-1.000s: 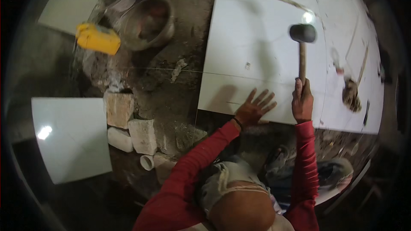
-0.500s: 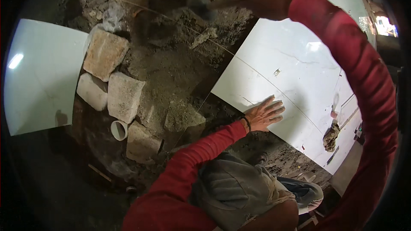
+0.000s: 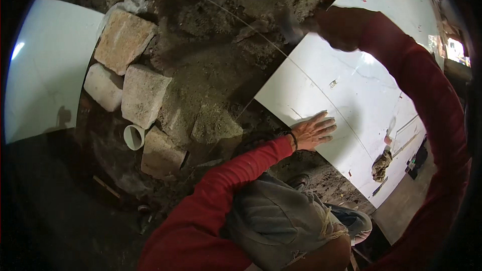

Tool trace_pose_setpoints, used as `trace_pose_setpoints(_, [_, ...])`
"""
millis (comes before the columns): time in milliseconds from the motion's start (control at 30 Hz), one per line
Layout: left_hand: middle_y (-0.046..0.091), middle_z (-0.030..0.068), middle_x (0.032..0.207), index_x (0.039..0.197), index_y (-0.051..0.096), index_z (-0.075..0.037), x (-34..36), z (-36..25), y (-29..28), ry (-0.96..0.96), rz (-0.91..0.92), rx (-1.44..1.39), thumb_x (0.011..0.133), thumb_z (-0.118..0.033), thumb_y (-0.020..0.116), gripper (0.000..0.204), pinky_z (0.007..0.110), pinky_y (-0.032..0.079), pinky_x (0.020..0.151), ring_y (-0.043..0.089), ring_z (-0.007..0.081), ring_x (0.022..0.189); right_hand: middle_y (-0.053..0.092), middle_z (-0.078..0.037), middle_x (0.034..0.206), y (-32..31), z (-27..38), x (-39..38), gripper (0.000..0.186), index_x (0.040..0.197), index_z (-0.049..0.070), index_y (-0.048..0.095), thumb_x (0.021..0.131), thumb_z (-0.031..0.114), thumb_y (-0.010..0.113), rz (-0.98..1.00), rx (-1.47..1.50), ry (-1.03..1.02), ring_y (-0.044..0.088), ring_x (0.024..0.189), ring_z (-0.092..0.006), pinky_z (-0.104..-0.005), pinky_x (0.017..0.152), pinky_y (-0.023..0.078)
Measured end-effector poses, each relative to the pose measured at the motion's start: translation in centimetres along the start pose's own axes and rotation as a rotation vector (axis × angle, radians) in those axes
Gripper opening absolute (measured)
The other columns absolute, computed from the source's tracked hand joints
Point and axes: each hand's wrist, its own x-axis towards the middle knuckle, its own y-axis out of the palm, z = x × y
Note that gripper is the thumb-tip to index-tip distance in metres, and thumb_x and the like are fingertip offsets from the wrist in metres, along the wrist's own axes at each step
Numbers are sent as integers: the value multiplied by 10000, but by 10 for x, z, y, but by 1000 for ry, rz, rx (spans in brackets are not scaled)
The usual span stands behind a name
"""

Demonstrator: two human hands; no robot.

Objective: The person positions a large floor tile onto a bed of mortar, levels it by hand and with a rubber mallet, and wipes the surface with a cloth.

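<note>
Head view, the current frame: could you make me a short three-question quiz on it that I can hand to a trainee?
1. True or false: the left hand is clenched into a fist.
2. Multiple choice: which of these lies on the white tiling?
A) a white pipe piece
B) a brown crumpled bundle
C) a stone block
3. Short answer: where does the right hand appear relative to the left, and what does it hold?

Key:
1. False; its fingers are spread over the tiling.
2. B
3. Higher in the picture, near the tiling's edge, gripping a blurred tool.
</note>
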Motion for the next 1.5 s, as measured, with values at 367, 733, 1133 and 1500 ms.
trace_pose_setpoints(367, [208, -19, 1649, 1473, 422, -396, 4, -5, 8, -18, -3, 63, 785, -761, 552, 790, 586, 14, 1254, 119, 248, 1535, 694, -181, 1030, -9, 80, 22, 453, 1401, 142, 546, 959, 50, 508, -314, 422, -131, 686, 825, -315, -441, 772, 556])
trace_pose_setpoints(733, [202, -25, 1652, 1494, 380, -396, 4, -9, 3, 28, 27, 144, 798, -804, 474, 812, 575, -7, 1256, 111, 234, 1537, 692, -202, 787, -3, 74, 14, 288, 1116, 15, 674, 837, 35, 606, 104, 406, -220, 721, 805, -342, -439, 695, 591])
trace_pose_setpoints(1133, [225, 9, 1637, 1524, 361, -333, 7, 0, -11, 63, -28, 66, 797, -701, 606, 851, 554, 95, 1257, 172, 239, 1517, 714, -164, 890, 21, 20, -42, 367, 1274, 109, 619, 914, 77, 556, 30, 327, 224, 733, 873, -331, -447, 677, 619])
trace_pose_setpoints(1500, [223, 25, 1641, 1528, 358, -309, 4, 7, -23, 97, 59, 80, 804, -727, 582, 866, 566, 82, 1247, 158, 242, 1524, 699, -148, 780, 39, 37, -76, 227, 1157, 54, 593, 967, 170, 548, -178, 542, 476, 719, 731, -325, -477, 590, 564])
